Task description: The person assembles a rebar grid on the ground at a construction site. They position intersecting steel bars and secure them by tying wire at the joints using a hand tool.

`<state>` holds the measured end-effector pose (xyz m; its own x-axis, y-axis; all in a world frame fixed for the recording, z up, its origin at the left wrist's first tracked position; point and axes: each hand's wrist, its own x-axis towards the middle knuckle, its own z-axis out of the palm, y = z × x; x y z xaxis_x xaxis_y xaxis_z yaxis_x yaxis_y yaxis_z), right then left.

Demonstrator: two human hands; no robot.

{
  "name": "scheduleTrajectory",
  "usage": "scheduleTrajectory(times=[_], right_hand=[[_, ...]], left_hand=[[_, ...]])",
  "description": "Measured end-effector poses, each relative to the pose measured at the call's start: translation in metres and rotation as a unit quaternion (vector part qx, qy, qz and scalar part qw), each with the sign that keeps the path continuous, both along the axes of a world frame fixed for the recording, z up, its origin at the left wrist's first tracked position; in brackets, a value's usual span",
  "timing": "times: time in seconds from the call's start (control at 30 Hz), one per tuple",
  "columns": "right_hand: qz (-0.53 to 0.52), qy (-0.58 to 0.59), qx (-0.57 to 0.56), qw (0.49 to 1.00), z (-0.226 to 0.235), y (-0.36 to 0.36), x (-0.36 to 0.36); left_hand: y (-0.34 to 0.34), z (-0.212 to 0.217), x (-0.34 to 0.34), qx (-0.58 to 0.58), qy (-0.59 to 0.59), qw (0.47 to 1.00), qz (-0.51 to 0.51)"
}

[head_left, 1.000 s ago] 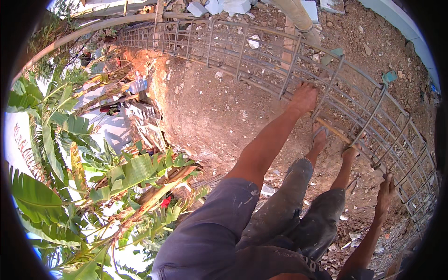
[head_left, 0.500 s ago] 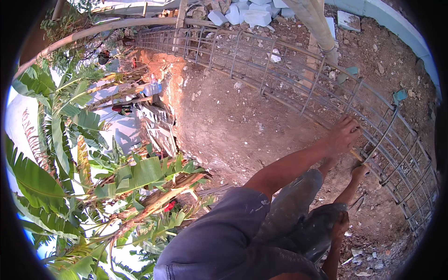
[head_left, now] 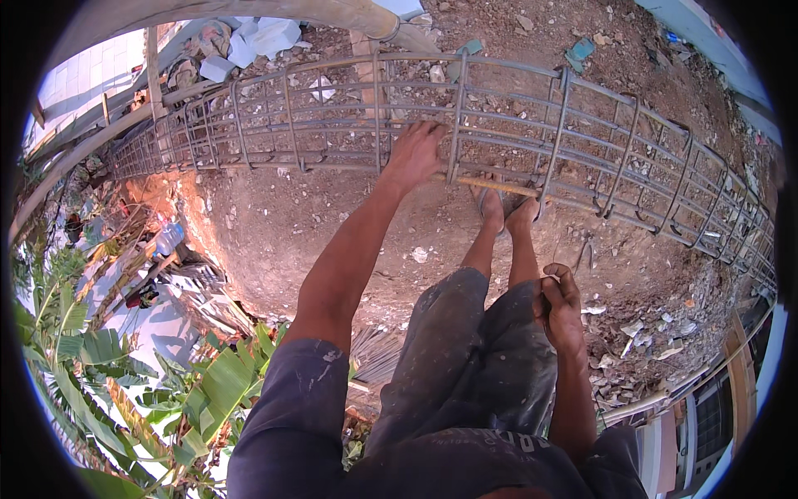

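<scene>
A long rebar cage (head_left: 499, 125) of grey bars tied with square stirrups curves across the view in front of my feet. My left hand (head_left: 413, 154) reaches out to it, fingers bent over a lengthwise bar between two stirrups. A brownish, rusty stretch of the near bar (head_left: 490, 185) runs just right of that hand. Close to my right knee, my right hand (head_left: 563, 312) is held with thumb and fingers pinched together. A small pale bit shows at its fingertips, too small to name.
My sandalled feet (head_left: 503, 212) stand against the cage's near side. A slim two-legged metal tool (head_left: 587, 252) lies on the dirt. White blocks (head_left: 270, 37) and a thick pole (head_left: 332, 12) are beyond the cage. Banana leaves (head_left: 220, 391) fill the lower left; rubble (head_left: 657, 337) lies right.
My view has swung to the right, so the cage now runs more nearly crosswise. My left hand stays on the cage. The right hand has come up from beside my leg.
</scene>
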<state>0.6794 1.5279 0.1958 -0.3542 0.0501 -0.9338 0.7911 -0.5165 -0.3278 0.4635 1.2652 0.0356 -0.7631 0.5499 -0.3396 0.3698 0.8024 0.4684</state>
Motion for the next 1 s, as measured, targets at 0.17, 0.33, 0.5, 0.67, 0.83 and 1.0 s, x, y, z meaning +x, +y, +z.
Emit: scheduleTrajectory(times=[0.17, 0.33, 0.5, 0.67, 0.83, 1.0], right_hand=[[-0.018, 0.028, -0.036, 0.999, -0.021, -0.023, 0.005], [0.037, -0.015, 0.02, 0.999, -0.048, -0.015, 0.047], [0.049, 0.004, 0.042, 0.998, -0.051, 0.004, 0.035], [0.019, -0.036, 0.07, 0.997, -0.053, 0.016, 0.036], [0.024, -0.057, 0.093, 0.994, -0.056, 0.009, 0.049], [0.034, 0.0, 0.113, 0.993, -0.061, 0.011, 0.031]], left_hand=[[0.026, 0.0, -0.028, -0.164, -0.187, 0.969, -0.002], [0.028, -0.004, -0.038, -0.134, -0.253, 0.952, 0.113], [-0.02, -0.058, -0.036, -0.128, -0.281, 0.941, 0.136], [0.006, 0.002, -0.039, -0.071, -0.33, 0.903, 0.266], [0.002, -0.003, -0.039, -0.04, -0.305, 0.9, 0.309], [0.016, 0.027, -0.045, -0.034, -0.34, 0.89, 0.301]])
